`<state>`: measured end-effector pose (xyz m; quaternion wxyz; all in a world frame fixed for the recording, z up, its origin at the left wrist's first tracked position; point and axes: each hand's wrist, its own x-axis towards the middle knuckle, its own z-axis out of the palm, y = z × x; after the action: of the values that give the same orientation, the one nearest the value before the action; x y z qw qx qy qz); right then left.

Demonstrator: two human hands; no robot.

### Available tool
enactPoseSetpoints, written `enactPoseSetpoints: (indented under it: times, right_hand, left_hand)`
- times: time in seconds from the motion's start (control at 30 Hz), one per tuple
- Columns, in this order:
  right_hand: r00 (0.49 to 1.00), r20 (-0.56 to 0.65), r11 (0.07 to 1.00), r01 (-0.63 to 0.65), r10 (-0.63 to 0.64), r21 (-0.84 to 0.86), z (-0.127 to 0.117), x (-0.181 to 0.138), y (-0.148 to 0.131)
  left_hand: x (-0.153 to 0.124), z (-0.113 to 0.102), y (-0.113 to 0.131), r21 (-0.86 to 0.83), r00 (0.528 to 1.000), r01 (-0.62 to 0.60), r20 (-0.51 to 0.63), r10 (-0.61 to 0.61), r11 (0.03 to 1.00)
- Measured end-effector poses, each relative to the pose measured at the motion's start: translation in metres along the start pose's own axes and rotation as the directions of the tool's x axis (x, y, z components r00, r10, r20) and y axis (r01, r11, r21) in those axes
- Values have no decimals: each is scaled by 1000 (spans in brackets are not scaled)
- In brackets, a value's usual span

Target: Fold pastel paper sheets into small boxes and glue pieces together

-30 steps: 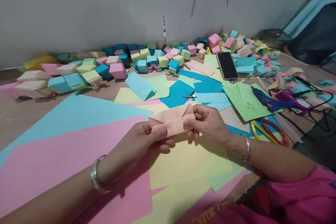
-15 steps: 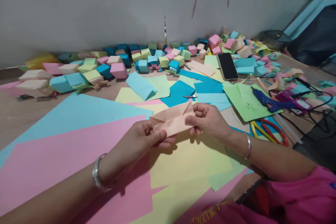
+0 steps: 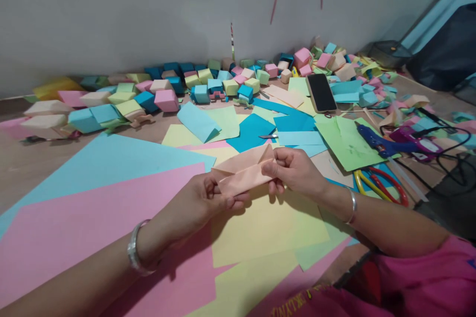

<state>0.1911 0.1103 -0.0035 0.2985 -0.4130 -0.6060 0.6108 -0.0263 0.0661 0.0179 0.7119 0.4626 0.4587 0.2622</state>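
Observation:
I hold a folded peach paper piece between both hands above the floor. My left hand pinches its left end, thumb under the fold and fingers curled. My right hand pinches its right end with thumb and fingers closed. The piece is long and flat with pointed flaps folded in at both ends. Each wrist wears a silver bangle. Beneath my hands lie a large yellow sheet, a pink sheet and a light blue sheet.
Several folded paper boxes in pink, blue, green and yellow line the wall. A phone lies on loose sheets. At the right are a blue glue gun, red and yellow scissors and black cables.
My left hand has shifted its grip on the paper's left end, the fingers curling further under it. The piece looks flattened narrower. My right hand stays nearly still.

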Motion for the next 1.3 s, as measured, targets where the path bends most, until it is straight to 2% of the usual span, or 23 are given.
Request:
enactPoseSetpoints:
  times: [0.2, 0.4, 0.53, 0.7, 0.8, 0.93, 1.07, 1.2, 1.3]
  right_hand:
    - [1000, 2, 1000, 7, -7, 2, 2, 0, -1]
    - [999, 38, 999, -20, 18, 35, 3, 0, 1]
    - [999, 37, 999, -27, 25, 42, 3, 0, 2]
    - [998, 30, 998, -51, 50, 47, 7, -1, 2]
    - [998, 34, 997, -60, 59, 40, 10, -1, 2]
    - [997, 46, 996, -63, 60, 59, 8, -1, 3]
    - [989, 122, 978, -110, 89, 176, 2, 2, 5]
    - [974, 173, 916, -202, 150, 347, -3, 7, 8]
    - [958, 206, 870, -272, 202, 412, -5, 9, 8]
  left_hand:
    - [-1, 1, -5, -223, 990, 126, -26, -135, 967]
    - [-2, 2, 2, -90, 983, 105, -140, -117, 990]
    - [-2, 2, 2, -84, 983, 108, -139, -119, 991]
    - [-2, 4, 5, -39, 992, 20, -125, -25, 999]
    - [-1, 3, 6, 0, 991, 11, -136, -11, 1000]
    - [-2, 1, 1, -97, 986, -6, -168, -10, 995]
    - [-3, 1, -2, -242, 980, -8, -194, -40, 970]
    - [-3, 0, 3, -362, 975, -8, -210, -73, 932]
    - [-2, -5, 4, -399, 970, -14, -227, -84, 917]
